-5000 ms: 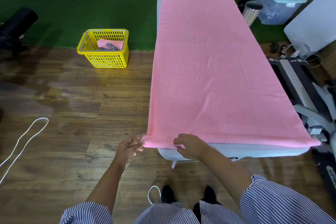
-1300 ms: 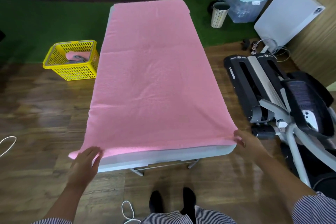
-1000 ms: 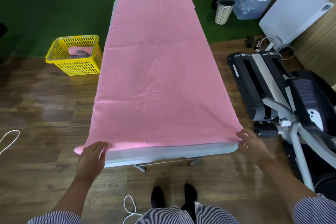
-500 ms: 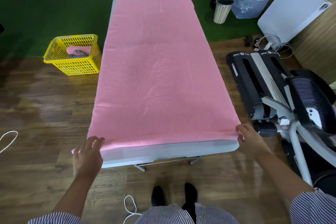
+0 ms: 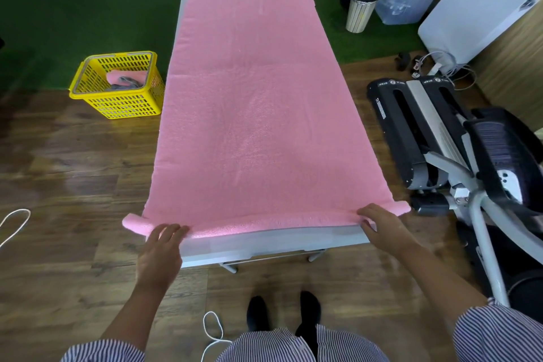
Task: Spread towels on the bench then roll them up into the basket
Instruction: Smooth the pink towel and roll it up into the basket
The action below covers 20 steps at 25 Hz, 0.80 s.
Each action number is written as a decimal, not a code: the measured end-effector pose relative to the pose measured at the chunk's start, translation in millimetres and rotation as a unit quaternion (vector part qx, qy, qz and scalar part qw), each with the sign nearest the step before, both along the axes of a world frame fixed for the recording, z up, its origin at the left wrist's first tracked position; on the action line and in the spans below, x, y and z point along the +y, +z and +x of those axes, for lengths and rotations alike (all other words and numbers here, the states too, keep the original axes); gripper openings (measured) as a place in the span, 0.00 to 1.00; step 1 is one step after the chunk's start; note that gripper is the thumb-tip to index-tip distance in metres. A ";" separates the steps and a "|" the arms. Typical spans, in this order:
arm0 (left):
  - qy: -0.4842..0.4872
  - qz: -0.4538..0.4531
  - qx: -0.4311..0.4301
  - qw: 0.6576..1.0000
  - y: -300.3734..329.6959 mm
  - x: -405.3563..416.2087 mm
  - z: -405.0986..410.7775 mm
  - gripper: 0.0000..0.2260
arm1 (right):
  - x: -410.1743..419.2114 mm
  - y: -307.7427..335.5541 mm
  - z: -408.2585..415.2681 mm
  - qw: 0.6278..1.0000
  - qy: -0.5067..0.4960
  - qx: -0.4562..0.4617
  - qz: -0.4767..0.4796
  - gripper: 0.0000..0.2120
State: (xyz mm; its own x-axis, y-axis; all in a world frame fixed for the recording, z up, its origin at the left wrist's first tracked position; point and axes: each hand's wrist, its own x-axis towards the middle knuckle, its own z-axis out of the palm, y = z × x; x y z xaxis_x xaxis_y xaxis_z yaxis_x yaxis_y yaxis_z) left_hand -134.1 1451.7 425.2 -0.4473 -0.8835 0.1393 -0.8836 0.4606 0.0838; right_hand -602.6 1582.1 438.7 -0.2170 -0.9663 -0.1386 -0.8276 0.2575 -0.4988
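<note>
The pink towel [image 5: 255, 114] lay spread flat along the bench [image 5: 273, 247], its near edge already turned over into a thin roll whose ends stuck out past both corners. The left hand [image 5: 161, 250] pressed on that roll near the left corner with fingers nearly straight and spread, gripping nothing; the right hand [image 5: 382, 226] sat at the right corner with its fingers bent over the rolled edge, apparently holding it. The step in hand looked like the start of the roll-up — to do it well, both hands would need to push forward at the same pace, keeping the roll tight and square to the bench sides so it does not cone toward one end. The yellow basket [image 5: 117, 100] stood on the floor left of the bench, with a pink towel and something grey already inside. White lettering showed on the black exercise machine [image 5: 417, 132] at right, too small to read.
</note>
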 end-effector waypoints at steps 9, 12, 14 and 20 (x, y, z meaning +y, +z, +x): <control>0.043 0.004 -0.010 0.999 3.2 -7.1 7.9 0.13 | -7.3 6.0 -1.4 0.999 -0.024 0.025 0.015 0.11; 0.038 -0.010 0.004 0.999 5.1 -8.3 5.3 0.13 | -1.8 3.0 -2.0 0.999 -0.029 0.031 -0.002 0.11; 0.026 -0.019 0.012 0.999 2.2 -8.2 7.2 0.16 | -2.0 6.4 -2.2 0.999 -0.029 0.018 0.025 0.15; 0.043 -0.070 -0.027 0.996 11.5 -11.3 10.4 0.15 | -7.3 8.3 -5.0 0.999 -0.028 0.028 0.033 0.11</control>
